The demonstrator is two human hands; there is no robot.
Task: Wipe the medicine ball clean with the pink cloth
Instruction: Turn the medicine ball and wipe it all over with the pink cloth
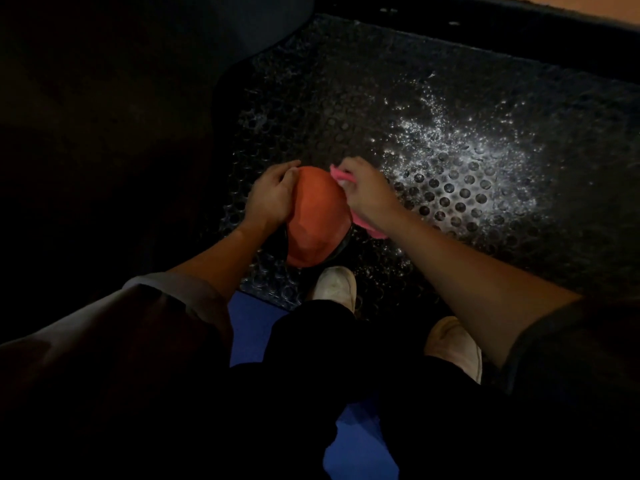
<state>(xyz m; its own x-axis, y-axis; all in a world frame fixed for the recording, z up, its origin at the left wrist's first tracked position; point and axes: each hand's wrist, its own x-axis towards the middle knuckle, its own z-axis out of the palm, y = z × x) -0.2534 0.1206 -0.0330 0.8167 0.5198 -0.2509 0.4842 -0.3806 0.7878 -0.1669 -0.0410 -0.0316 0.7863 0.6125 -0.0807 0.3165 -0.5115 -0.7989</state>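
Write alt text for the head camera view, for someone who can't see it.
A person's right hand holds a pink cloth against an orange medicine ball while the left hand rests on its other side, over a dark perforated mat. The scene is dim.

pink cloth [336,173] was mostly hidden under the right hand [367,197], area [104,150] left of the left hand [272,199] was too dark to tell

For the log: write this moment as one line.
left hand: rests on ball | right hand: holds pink cloth against ball | ball: on mat
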